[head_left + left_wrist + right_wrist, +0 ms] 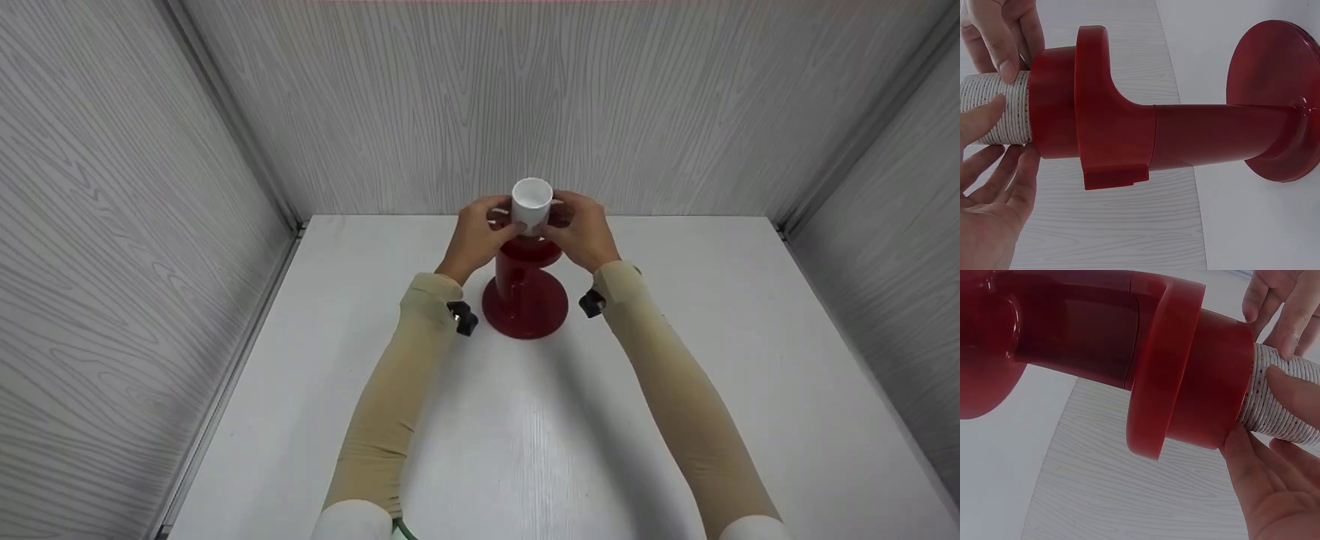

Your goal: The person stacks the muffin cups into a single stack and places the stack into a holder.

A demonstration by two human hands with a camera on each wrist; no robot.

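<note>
A red stand [525, 300] with a round base, a column and a wide collar on top stands upright on the white table [525, 435]. A white ribbed cup [532, 201] sits in the collar, its open mouth facing up. My left hand [476, 236] grips the cup from the left and my right hand [583, 229] grips it from the right. In the left wrist view my left hand [994, 208] has its thumb and fingers curled round the ribbed cup [999, 109] just above the red collar [1061, 107]. The right wrist view shows my right hand [1275, 489] doing the same on the cup [1286, 413].
Grey wood-grain walls [525, 97] close the table in at the back, left and right. The stand is near the middle of the back half of the table. Both forearms wear beige sleeves [390, 405].
</note>
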